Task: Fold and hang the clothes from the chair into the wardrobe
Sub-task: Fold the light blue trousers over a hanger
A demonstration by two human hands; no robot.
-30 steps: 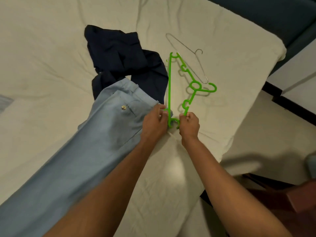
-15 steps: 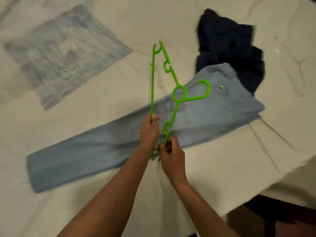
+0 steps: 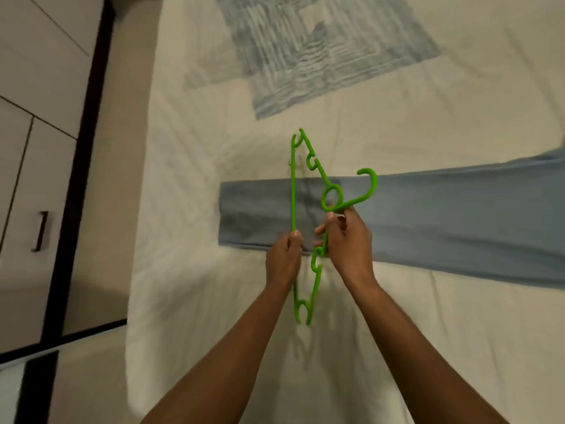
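Head view: both hands up over the bed (image 3: 397, 332), holding the green hanger (image 3: 293, 185) in the air; left hand (image 3: 282, 258) curled round the straight bottom bar, right hand (image 3: 347, 240) pinching the sloped arm just under the ring below the hook; hanger stands roughly on end, hook pointing off to the right of the right hand; the light blue trousers (image 3: 443, 215) lie flat as a long folded strip just beyond both hands, running across the bed from left of the left hand to far right past the frame edge; leg end sits beyond the left hand, under the hanger; hanger not touching the cloth as far as I can tell; progress, judged: trousers look folded lengthwise, hanger picked, nothing threaded onto it yet; left to do: feed the leg end through over the bar, carry to the wardrobe, hang; any other garments out of frame, can't count them; surroundings: grey-blue patterned patch (image 3: 321, 50) on the sheet well beyond the hands; pale cabinet door with a dark handle (image 3: 41, 231) far left of the left hand, across a strip of floor; could be the wardrobe, can't confirm; obstructions: none seen between hands and trousers; frame is motion-blurred, fine finger detail unclear.
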